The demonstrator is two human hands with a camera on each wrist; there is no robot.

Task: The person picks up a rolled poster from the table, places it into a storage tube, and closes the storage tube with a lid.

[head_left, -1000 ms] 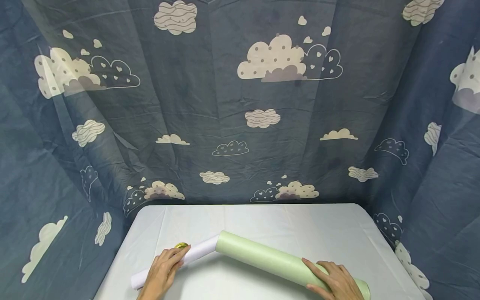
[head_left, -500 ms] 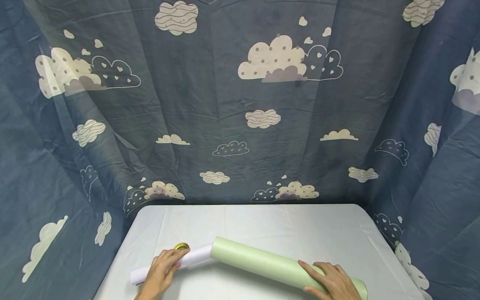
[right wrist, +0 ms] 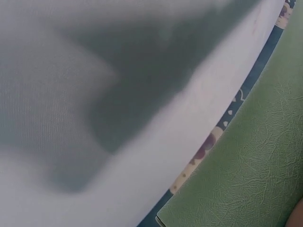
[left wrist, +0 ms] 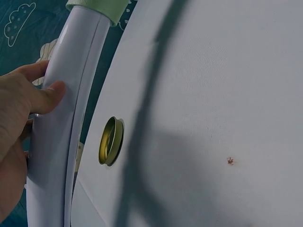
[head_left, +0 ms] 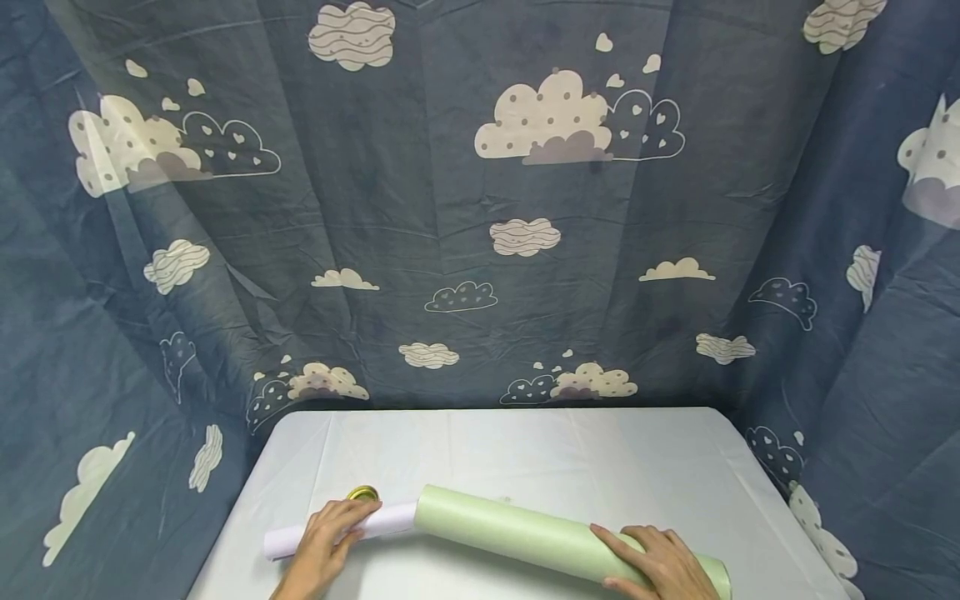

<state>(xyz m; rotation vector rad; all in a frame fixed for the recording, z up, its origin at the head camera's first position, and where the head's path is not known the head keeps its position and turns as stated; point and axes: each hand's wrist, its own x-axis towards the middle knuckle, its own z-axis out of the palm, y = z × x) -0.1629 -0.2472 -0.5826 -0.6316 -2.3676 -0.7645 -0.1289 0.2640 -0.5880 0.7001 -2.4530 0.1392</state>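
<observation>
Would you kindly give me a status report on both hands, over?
Left hand holding white roll; right hand gripping green tube. White roll's end apparently inside green tube. Gold lid nearby, seemingly not blocking.

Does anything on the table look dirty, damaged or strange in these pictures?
Yes: in the left wrist view, a small reddish-brown mark shows on the white table surface, to the right of the gold lid. It looks odd because it stands out against plain white. Stain or damage, I cannot tell.
</observation>
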